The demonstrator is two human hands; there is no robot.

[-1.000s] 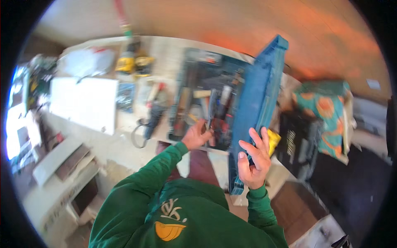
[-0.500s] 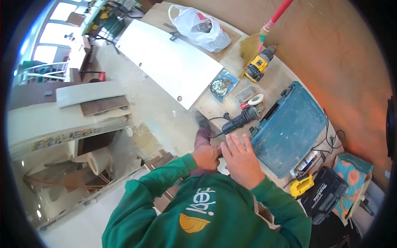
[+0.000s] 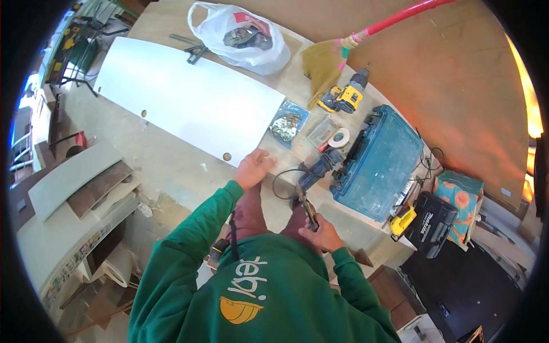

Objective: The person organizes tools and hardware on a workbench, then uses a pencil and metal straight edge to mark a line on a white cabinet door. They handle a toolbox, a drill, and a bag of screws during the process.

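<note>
My left hand (image 3: 255, 169) is closed, fingers curled together beside the near corner of a long white panel (image 3: 189, 94). Whatever it may hold is hidden. In my right hand (image 3: 324, 234), in front of my waist, is a dark metal hand tool (image 3: 307, 207); its exact kind is unclear. Beyond that tool lies a corded blue-grey power tool (image 3: 319, 170) with a black cable. A roll of white tape (image 3: 339, 138), a clear plastic box (image 3: 323, 132) and a blue packet of small metal pieces (image 3: 287, 124) sit close by on the worktop.
A teal tool case (image 3: 380, 166) lies at the right of the worktop, near a yellow-and-black drill (image 3: 344, 98). Farther back are a broom (image 3: 324, 66), a white plastic bag (image 3: 246, 40) and a black square (image 3: 197, 52). A black case (image 3: 433, 223) stands at the right.
My hands have moved apart, the left forward to the panel's corner. My right hand, open and flat before, now grips the dark metal tool. The view has shifted.
</note>
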